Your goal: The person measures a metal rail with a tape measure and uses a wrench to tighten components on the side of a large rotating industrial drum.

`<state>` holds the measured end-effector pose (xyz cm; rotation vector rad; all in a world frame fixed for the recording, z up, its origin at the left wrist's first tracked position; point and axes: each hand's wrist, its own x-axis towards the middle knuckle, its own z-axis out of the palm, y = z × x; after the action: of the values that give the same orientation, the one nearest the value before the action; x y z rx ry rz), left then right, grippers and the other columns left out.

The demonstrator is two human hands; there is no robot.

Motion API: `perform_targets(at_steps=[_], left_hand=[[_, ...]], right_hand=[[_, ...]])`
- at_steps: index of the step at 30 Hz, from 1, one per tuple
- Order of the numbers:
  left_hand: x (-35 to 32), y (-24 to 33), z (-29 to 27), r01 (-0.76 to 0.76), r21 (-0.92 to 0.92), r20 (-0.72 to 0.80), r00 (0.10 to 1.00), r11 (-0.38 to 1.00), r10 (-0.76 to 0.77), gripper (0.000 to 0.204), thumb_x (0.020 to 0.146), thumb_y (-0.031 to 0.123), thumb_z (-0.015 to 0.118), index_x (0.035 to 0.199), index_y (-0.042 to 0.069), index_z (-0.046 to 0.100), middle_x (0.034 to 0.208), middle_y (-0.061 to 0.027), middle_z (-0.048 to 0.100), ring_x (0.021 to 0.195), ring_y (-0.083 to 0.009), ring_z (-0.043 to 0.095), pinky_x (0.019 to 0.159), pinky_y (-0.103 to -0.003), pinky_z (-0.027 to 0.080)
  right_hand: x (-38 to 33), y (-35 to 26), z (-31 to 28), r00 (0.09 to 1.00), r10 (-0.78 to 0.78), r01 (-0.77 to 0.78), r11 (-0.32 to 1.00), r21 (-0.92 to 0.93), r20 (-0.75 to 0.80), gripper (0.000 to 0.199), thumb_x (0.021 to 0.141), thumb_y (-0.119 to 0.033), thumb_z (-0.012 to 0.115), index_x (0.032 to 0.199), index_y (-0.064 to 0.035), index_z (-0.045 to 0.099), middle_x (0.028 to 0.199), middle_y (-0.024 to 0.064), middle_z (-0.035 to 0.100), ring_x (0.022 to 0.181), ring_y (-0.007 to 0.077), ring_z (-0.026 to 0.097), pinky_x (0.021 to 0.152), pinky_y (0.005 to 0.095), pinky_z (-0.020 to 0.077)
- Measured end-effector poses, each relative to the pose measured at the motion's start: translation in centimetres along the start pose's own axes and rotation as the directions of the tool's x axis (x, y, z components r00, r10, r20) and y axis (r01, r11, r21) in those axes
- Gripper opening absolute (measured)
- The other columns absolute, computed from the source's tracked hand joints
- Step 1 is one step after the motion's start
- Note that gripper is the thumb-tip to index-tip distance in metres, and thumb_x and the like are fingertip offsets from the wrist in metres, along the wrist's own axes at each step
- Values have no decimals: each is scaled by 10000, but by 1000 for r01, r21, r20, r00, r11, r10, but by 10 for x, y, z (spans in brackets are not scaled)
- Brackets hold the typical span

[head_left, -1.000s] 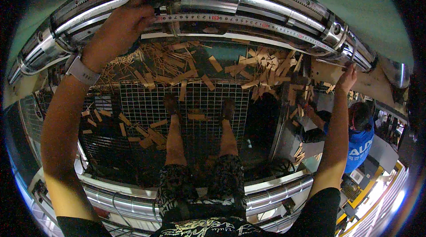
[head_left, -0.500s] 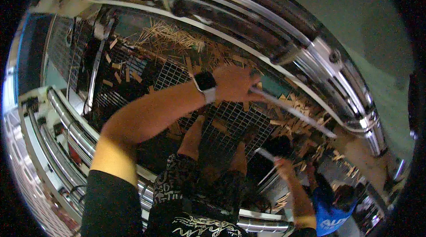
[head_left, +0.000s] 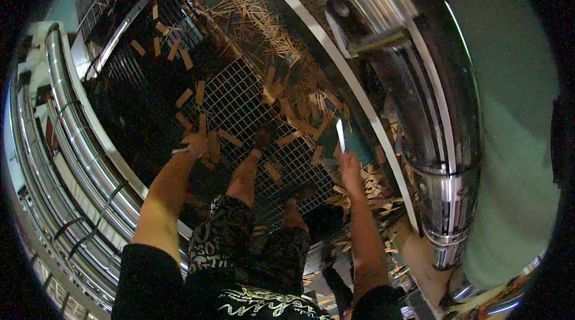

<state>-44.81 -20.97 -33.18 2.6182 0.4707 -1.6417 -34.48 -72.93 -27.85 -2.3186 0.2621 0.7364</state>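
My right hand (head_left: 350,167) is closed around the lower end of a pale, narrow, blade-like tool (head_left: 341,133). The tool points up, away from me, over the scattered wood pieces beside the machine. My left hand (head_left: 196,143), with a light band on its wrist, is lower and to the left, next to several flat wood pieces (head_left: 214,147). Its fingers are blurred, and whether it holds anything does not show. Between the hands lies a metal grid (head_left: 236,89), on which my feet stand.
A long machine with shiny metal rollers (head_left: 440,164) and a pale edge strip (head_left: 359,89) curves along the right. More steel rollers (head_left: 90,140) run down the left side. Thin wood sticks (head_left: 248,17) are heaped at the back; small flat pieces (head_left: 374,185) litter the right.
My left hand has drawn back to the lower left, and the long pale strip it held is no longer seen. My right hand has risen with the tool. The view has turned.
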Motion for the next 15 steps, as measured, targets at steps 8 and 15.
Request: perform_targets(at_steps=[8, 15], left_hand=[[-33, -28, 141, 123, -207, 211, 974, 970, -79, 626, 796, 535, 462, 1159, 28, 510, 1060, -209, 563, 933, -395, 559, 757, -617, 423], [12, 40, 132, -235, -364, -102, 972, 901, 213, 541, 791, 480, 524, 1088, 28, 538, 948, -213, 592, 833, -332, 591, 708, -525, 476]], right_hand=[[214, -193, -20, 960, 228, -220, 271, 937, 160, 397, 953, -354, 300, 974, -4, 485, 761, 81, 543, 583, 169, 454, 507, 299, 372], [179, -143, 6, 973, 230, -33, 75, 997, 15, 418, 958, -340, 286, 1088, 24, 446, 896, 85, 551, 724, 185, 509, 616, 298, 436]])
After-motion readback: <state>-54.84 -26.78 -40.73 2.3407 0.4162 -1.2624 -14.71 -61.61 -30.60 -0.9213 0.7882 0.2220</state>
